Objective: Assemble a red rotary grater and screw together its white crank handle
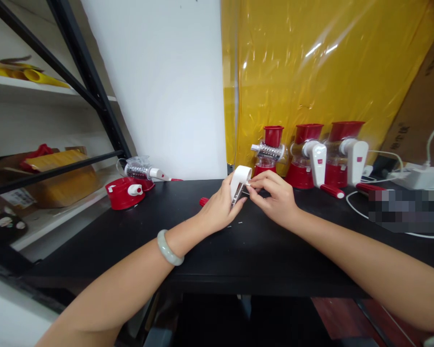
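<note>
My left hand (220,205) is closed around a white plastic crank handle (241,173) with a rounded end, held over the black table. Its hollow, ribbed side faces to the right. My right hand (273,197) is at that side, thumb and fingertips pinched together at the crank; whatever they hold is too small to make out. A red grip (203,201) shows just left of my left hand, and I cannot tell whether it belongs to the same crank. Below the hands, small screw-like pieces (240,222) lie on the table (260,260).
Rotary graters with red bases stand at the back right: one without a crank (271,152), two with white cranks (316,161). A grater drum (139,171) and red base (125,193) sit at left. A white charger (419,176) with cables is right; a black-framed shelf (90,91) is left.
</note>
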The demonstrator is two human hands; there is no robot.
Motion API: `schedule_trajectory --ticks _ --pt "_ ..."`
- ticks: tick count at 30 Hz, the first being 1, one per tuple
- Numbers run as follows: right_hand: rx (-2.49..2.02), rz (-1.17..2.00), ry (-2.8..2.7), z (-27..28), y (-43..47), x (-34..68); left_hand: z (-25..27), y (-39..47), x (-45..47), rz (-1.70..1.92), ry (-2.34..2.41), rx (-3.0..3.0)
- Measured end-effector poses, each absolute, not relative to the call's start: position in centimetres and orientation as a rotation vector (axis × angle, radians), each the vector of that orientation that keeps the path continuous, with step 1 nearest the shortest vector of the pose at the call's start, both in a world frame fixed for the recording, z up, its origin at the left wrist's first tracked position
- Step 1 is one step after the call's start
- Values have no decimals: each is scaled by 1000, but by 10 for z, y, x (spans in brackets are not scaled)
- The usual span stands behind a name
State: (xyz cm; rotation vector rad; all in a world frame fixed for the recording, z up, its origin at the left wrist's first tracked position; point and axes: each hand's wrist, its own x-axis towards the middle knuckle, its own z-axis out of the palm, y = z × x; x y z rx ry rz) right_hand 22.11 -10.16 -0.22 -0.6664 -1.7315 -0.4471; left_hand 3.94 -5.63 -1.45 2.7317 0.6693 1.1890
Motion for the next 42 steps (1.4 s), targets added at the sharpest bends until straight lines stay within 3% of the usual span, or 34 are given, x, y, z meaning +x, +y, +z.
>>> schedule_trajectory --ticks 31,42 --pt "-632 -384 -1645 -3 -98 224 -12 -56 38 1200 647 2701" --pt "-616 -834 -1812 -1 -102 237 -12 -56 38 1235 626 2678"
